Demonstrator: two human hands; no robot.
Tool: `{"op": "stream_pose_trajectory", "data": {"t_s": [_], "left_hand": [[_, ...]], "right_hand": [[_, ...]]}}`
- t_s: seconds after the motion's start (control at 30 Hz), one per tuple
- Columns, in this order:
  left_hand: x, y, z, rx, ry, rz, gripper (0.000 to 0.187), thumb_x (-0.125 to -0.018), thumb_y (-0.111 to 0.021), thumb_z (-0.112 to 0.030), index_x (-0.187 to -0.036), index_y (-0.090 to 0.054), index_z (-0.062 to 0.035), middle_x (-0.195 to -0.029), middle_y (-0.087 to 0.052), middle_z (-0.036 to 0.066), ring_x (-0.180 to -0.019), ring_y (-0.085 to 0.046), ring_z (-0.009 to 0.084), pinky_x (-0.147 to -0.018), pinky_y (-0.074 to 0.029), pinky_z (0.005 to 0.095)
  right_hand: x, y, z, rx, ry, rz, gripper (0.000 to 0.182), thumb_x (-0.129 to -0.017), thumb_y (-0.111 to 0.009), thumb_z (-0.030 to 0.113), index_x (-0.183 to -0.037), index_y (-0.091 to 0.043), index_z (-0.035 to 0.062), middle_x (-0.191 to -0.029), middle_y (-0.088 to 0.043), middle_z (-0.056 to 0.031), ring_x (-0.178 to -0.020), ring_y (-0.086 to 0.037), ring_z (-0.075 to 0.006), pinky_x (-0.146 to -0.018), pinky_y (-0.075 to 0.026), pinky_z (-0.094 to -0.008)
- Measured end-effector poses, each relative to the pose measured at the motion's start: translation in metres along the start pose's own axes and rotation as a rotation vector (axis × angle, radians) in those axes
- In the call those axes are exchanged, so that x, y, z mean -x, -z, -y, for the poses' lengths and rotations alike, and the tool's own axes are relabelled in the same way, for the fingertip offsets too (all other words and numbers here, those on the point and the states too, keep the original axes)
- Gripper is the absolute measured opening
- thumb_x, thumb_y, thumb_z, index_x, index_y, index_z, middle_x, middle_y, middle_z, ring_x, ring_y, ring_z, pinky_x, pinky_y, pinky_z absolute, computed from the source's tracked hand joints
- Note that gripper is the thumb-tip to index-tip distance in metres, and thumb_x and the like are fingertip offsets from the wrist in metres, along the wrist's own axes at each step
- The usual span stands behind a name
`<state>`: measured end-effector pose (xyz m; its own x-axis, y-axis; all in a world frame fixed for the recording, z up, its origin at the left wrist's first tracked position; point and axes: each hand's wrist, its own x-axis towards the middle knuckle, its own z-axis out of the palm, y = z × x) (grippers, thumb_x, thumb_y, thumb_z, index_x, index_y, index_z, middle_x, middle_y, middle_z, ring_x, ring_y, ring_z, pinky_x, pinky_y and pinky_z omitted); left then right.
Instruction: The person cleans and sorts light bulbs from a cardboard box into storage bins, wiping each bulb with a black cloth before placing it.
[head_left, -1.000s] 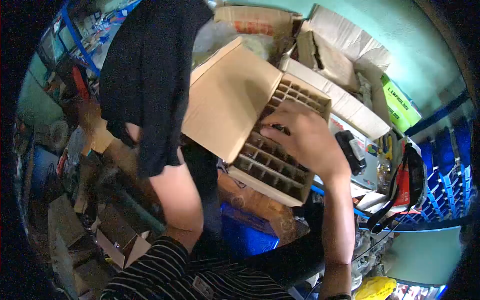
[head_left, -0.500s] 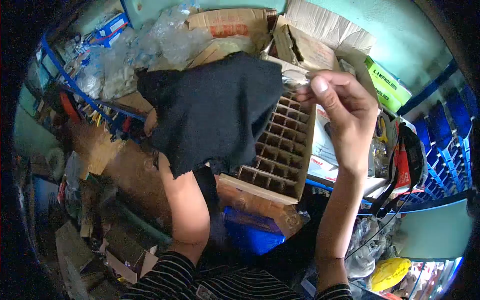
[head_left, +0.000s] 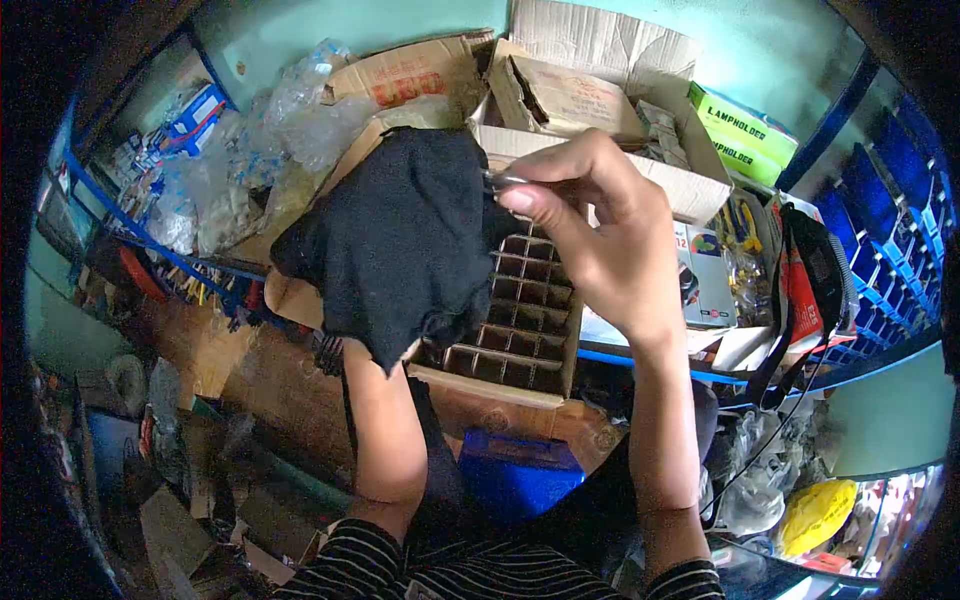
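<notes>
A black cloth [head_left: 405, 235] hangs bunched over my left hand, its ragged lower edge falling across the wrist; the fingers are hidden beneath it. My left forearm [head_left: 385, 430] comes up from below into the cloth. At the cloth's right edge, my right hand [head_left: 620, 245] pinches a small shiny piece [head_left: 506, 182] between thumb and forefinger. Most of that piece is covered by the fingertips and cloth. Under both hands stands an open carton with cardboard dividers [head_left: 525, 345], forming many square cells.
Behind are an open carton [head_left: 700, 185] with a smaller box [head_left: 580, 100] inside, and green lampholder boxes [head_left: 742, 135]. Clear plastic bags [head_left: 230, 150] lie back left. A black-and-red bag [head_left: 808, 280] hangs at right; a blue container [head_left: 520, 475] sits below.
My right hand has moved left, bringing the shiny piece against the cloth's edge. The cloth is gathered more narrowly, and the view has shifted.
</notes>
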<state>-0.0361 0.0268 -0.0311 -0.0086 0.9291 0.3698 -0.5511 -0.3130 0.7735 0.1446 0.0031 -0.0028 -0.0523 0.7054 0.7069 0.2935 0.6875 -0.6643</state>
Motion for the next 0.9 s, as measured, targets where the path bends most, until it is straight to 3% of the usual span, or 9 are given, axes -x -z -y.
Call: {"op": "stream_pose_trajectory", "data": {"t_s": [0.1, 0.23, 0.37, 0.63, 0.73, 0.77, 0.9], "left_hand": [[0.002, -0.002, -0.002, 0.019, 0.002, -0.004, 0.02, -0.1, -0.054, -0.022, -0.11, -0.061, -0.0064, -0.094, -0.063, 0.004, -0.08, -0.059, 0.0158, -0.071, -0.048, 0.0284], [0.003, -0.006, 0.0, 0.039, 0.011, 0.001, 0.02, -0.1, -0.054, -0.023, -0.11, -0.062, -0.0067, -0.093, -0.063, 0.004, -0.079, -0.059, 0.0155, -0.07, -0.048, 0.0281], [0.0, -0.016, 0.001, 0.073, 0.02, 0.034, 0.02, -0.1, -0.054, -0.023, -0.109, -0.062, -0.0069, -0.092, -0.063, 0.004, -0.078, -0.059, 0.0152, -0.069, -0.048, 0.0278], [0.002, -0.03, -0.001, 0.135, 0.027, 0.034, 0.019, -0.1, -0.054, -0.023, -0.108, -0.062, -0.0073, -0.09, -0.063, 0.004, -0.076, -0.059, 0.0145, -0.067, -0.048, 0.0273], [0.008, -0.038, -0.004, 0.159, 0.02, 0.001, 0.019, -0.1, -0.054, -0.023, -0.108, -0.062, -0.0075, -0.089, -0.063, 0.004, -0.075, -0.059, 0.0143, -0.066, -0.049, 0.0271], [0.01, -0.04, -0.005, 0.168, 0.021, -0.01, 0.019, -0.1, -0.054, -0.024, -0.107, -0.062, -0.0076, -0.089, -0.063, 0.004, -0.074, -0.059, 0.0142, -0.066, -0.049, 0.027], [0.008, -0.031, -0.007, 0.059, 0.09, -0.05, 0.019, -0.102, -0.051, -0.028, -0.109, -0.058, -0.0121, -0.094, -0.06, 0.001, -0.077, -0.058, 0.0119, -0.063, -0.046, 0.0241]], "right_hand": [[-0.002, -0.003, -0.01, -0.116, 0.088, -0.085, 0.015, -0.084, -0.076, 0.005, -0.09, -0.063, 0.0007, -0.086, -0.07, -0.009, -0.083, -0.067, -0.0166, -0.077, -0.052, -0.0297], [0.0, -0.002, -0.002, -0.549, -0.082, -0.016, 0.017, -0.086, -0.073, 0.001, -0.098, -0.061, -0.0003, -0.089, -0.07, -0.0095, -0.089, -0.067, -0.0156, -0.081, -0.054, -0.0284], [-0.001, 0.001, -0.001, -0.703, -0.203, 0.022, 0.015, -0.092, -0.07, 0.007, -0.1, -0.059, -0.0006, -0.091, -0.07, -0.0102, -0.085, -0.068, -0.0151, -0.079, -0.055, -0.028], [0.005, -0.02, 0.009, -0.448, -0.109, -0.286, 0.021, -0.091, -0.074, 0.016, -0.096, -0.06, 0.0005, -0.085, -0.068, -0.0057, -0.076, -0.061, -0.0093, -0.069, -0.048, -0.024], [0.007, -0.023, 0.005, -0.139, -0.022, -0.232, 0.021, -0.086, -0.078, 0.019, -0.091, -0.066, 0.0026, -0.073, -0.065, -0.0065, -0.065, -0.059, -0.0101, -0.061, -0.047, -0.0256], [0.008, -0.013, 0.012, 0.072, 0.095, -0.151, 0.016, -0.091, -0.073, 0.012, -0.096, -0.063, 0.0003, -0.081, -0.063, -0.0004, -0.07, -0.054, -0.004, -0.062, -0.043, -0.0191], [0.005, -0.003, 0.014, -0.057, 0.022, -0.222, 0.018, -0.093, -0.071, 0.012, -0.104, -0.062, 0.001, -0.078, -0.061, 0.0017, -0.067, -0.052, -0.0036, -0.059, -0.041, -0.019]]}}
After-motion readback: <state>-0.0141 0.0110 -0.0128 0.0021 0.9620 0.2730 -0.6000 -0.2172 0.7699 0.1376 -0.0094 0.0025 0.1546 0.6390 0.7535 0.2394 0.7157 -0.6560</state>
